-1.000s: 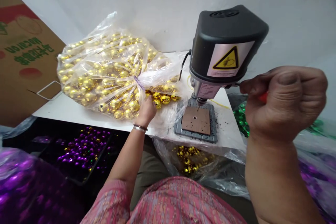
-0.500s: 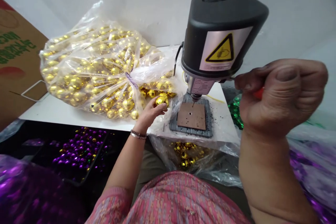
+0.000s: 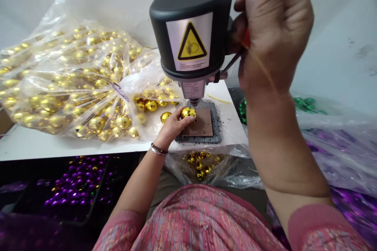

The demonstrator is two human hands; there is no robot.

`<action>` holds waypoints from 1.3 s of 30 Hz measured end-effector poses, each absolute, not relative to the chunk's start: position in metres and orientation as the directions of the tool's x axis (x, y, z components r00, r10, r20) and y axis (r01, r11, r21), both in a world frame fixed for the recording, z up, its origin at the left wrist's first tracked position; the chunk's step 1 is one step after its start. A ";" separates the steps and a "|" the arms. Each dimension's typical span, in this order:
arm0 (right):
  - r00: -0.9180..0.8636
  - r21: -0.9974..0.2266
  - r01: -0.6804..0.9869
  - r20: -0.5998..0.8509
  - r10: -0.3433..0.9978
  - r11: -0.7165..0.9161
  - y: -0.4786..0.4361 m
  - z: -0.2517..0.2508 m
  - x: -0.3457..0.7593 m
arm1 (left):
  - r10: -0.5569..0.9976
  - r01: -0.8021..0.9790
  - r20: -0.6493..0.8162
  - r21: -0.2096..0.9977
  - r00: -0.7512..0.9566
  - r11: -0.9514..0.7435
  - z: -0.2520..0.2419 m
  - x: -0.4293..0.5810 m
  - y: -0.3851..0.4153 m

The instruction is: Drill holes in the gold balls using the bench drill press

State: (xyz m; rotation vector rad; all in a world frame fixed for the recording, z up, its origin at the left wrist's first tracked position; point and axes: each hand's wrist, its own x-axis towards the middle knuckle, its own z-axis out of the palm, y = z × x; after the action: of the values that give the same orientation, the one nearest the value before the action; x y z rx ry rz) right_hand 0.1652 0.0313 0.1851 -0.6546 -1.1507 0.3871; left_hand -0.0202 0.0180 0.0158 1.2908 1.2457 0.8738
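Observation:
My left hand pinches a shiny gold faceted ball at the left side of a brown square board. The ball is beside the thin bit under the chuck of a black bench drill press. Raised at the machine's right side, my right hand is closed round the red-ended feed lever; the grip itself is mostly hidden by my fingers. Another gold ball lies on the table just left of my left fingers.
A big clear bag of gold balls, tied with a purple strip, covers the table's left part. Below the front edge hangs plastic with gold balls. Purple balls lie lower left; bagged green and purple ones are at right. Dark shavings surround the drill base.
My left hand has carried the gold ball right, from beside the bag to the board under the drill. My right hand is higher on the lever. The view has shifted right.

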 end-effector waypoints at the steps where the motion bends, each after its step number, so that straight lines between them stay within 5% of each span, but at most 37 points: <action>1: 0.376 -0.672 0.039 0.696 0.612 0.739 0.036 0.188 0.166 | 0.972 0.191 -0.154 0.974 0.178 0.119 0.014 -0.020 0.019; 19: 0.418 -0.721 0.104 0.656 0.628 0.685 0.048 0.191 0.167 | 0.979 0.428 -0.039 0.902 0.199 -0.051 0.002 -0.006 0.015; 27: 0.304 -0.558 0.049 0.798 0.520 0.828 0.021 0.171 0.169 | 0.972 0.611 -0.041 0.784 0.232 -0.113 0.005 -0.003 0.013; 39: 0.189 -0.603 0.079 0.791 0.582 0.794 -0.019 0.121 0.172 | 0.966 0.605 -0.025 0.783 0.258 -0.141 0.002 -0.004 0.012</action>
State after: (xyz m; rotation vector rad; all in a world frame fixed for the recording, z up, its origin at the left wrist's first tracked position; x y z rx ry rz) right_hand 0.1723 -0.0195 0.1212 -0.5961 -1.3522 0.3849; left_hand -0.0037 0.0123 0.0016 1.8388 1.4304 0.6628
